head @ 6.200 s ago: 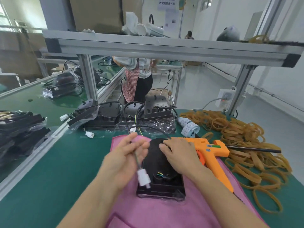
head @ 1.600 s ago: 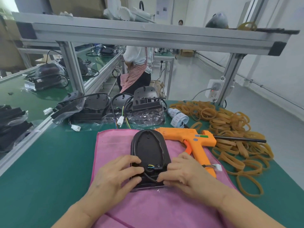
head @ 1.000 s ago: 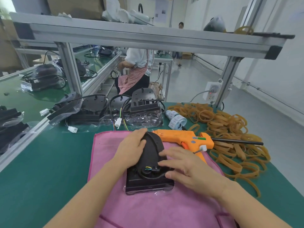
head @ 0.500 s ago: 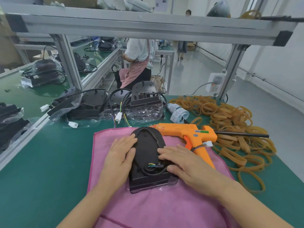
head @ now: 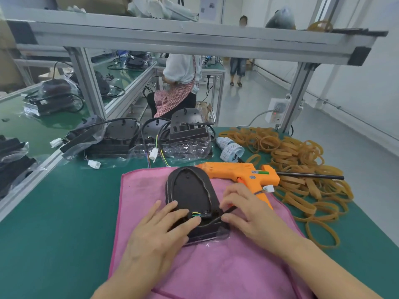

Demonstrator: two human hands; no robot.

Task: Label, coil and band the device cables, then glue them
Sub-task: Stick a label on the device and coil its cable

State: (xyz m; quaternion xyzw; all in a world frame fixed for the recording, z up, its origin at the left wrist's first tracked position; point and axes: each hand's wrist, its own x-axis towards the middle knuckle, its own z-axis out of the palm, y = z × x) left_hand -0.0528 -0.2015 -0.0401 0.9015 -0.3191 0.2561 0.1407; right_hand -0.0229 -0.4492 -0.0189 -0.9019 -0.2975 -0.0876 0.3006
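1. Landmark: the pink cloth [head: 216,272] spread on the green bench [head: 54,234]. All positions below refer to it.
2. The black device [head: 190,197] lies underside up on the middle of the cloth, rounded end pointing away from the operator. The cloth most likely cushions the housing and stops it sliding while the wiring is worked.
3. The device cable [head: 216,220] leaves the near end of the housing, where coloured wires [head: 195,214] emerge. It curves right toward the orange glue gun [head: 244,174]; its white connector [head: 268,188] lies beside the gun's handle, at the cloth's far right edge.
4. Left hand [head: 159,229]: palm down, fingers extended and flat across the near left part of the device. It holds nothing; it presses the housing steady.
5. Right hand [head: 248,212]: fingers curled, thumb and forefinger pinching the cable just right of its exit point, apparently seating it along the housing edge.
6. The glue gun lies across the far right corner of the cloth, within reach of the right hand, presumably ready for the gluing step.
7. Rubber bands [head: 302,169] lie heaped on the bench right of the cloth; label rolls [head: 231,147] sit just beyond its far edge.
8. Further bagged devices [head: 151,137] wait beyond the far edge.
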